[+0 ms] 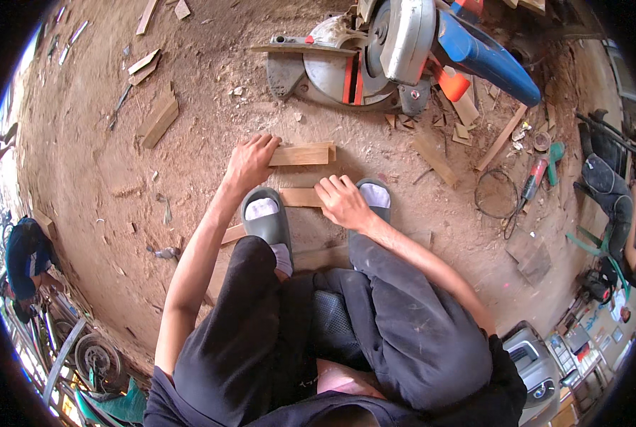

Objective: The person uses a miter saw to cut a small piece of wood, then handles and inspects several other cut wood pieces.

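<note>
In the head view my left hand [254, 160] has its fingers curled over the left end of a short wooden piece [303, 154], which lies crosswise beyond my sandals and looks stacked with another at its right end. A little nearer, my right hand [343, 203] grips the right end of a second wooden piece [300, 197] lying between the sandals [264, 220]. The two pieces are parallel and apart. My fingertips are partly hidden against the wood.
A mitre saw [396, 53] stands ahead. Offcuts [158, 121] lie scattered on the dusty ground [118, 213]. To the right are a power tool [535, 174] with its cable and black gear [606, 192]. A person [29, 252] is at far left near bicycles [97, 356].
</note>
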The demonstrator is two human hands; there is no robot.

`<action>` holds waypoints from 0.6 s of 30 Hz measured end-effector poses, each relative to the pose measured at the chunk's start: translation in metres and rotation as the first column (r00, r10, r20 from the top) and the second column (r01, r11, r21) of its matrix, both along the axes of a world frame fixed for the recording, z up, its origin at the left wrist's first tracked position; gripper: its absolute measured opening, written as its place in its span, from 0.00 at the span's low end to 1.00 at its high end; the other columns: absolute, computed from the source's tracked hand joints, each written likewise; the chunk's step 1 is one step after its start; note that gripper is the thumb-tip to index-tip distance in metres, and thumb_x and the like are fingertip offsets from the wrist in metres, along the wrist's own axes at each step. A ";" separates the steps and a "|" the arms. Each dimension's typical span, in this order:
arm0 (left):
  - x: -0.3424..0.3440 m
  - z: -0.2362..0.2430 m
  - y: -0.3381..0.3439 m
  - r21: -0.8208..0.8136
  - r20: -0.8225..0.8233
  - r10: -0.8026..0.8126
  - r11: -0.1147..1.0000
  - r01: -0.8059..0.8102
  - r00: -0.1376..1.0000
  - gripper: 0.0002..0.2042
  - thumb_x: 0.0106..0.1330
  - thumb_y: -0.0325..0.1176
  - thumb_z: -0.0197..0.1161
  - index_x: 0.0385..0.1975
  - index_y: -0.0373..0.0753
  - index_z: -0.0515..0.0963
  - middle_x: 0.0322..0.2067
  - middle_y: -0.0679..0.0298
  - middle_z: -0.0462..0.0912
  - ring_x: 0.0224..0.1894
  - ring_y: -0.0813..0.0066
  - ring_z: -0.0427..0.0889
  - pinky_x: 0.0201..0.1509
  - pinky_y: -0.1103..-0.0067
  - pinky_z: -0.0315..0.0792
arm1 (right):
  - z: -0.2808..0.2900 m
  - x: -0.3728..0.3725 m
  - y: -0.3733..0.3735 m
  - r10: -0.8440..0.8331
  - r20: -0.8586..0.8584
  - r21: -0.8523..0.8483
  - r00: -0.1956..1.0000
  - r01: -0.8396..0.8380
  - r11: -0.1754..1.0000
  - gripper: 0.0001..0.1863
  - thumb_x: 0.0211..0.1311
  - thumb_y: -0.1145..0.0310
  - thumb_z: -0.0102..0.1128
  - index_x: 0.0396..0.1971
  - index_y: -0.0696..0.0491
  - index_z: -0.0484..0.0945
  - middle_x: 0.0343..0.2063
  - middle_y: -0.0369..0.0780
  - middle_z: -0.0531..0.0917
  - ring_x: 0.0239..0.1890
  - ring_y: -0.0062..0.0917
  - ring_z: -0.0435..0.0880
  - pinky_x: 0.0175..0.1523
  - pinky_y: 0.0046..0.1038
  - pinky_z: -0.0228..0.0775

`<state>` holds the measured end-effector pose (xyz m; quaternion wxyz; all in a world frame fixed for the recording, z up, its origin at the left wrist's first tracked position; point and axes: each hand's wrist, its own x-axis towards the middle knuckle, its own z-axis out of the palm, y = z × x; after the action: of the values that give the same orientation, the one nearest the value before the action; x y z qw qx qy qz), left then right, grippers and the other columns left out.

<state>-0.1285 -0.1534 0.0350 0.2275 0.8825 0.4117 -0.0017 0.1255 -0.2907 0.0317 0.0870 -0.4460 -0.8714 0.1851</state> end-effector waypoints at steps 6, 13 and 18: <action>-0.002 -0.007 0.005 -0.107 0.007 0.011 0.994 -0.010 1.000 0.21 0.51 0.30 0.74 0.48 0.41 0.80 0.45 0.62 0.81 0.52 0.58 0.83 0.52 0.65 0.81 | 0.020 0.032 -0.002 -0.058 -0.010 -0.033 0.998 0.058 0.998 0.26 0.51 0.65 0.72 0.50 0.59 0.79 0.42 0.41 0.78 0.48 0.31 0.76 0.52 0.34 0.67; -0.024 -0.003 0.015 -0.097 0.021 0.039 0.995 -0.037 0.999 0.20 0.50 0.30 0.76 0.46 0.43 0.83 0.43 0.64 0.83 0.48 0.59 0.85 0.48 0.66 0.82 | 0.002 0.126 -0.011 -0.309 0.020 -0.036 0.951 0.310 0.950 0.35 0.54 0.69 0.73 0.64 0.57 0.74 0.53 0.42 0.79 0.55 0.34 0.76 0.63 0.39 0.69; -0.052 -0.001 0.014 -0.101 -0.028 0.061 0.993 -0.064 0.998 0.23 0.46 0.33 0.79 0.45 0.44 0.83 0.43 0.65 0.83 0.47 0.58 0.85 0.47 0.65 0.81 | 0.024 0.132 0.024 -0.496 -0.050 -0.079 0.867 0.492 0.867 0.35 0.54 0.72 0.73 0.65 0.55 0.72 0.55 0.41 0.77 0.57 0.41 0.75 0.66 0.40 0.68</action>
<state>-0.1805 -0.1390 0.0338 0.2668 0.8563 0.4413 -0.0267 0.2577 -0.2665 0.0559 0.1470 -0.6499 -0.7184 0.1997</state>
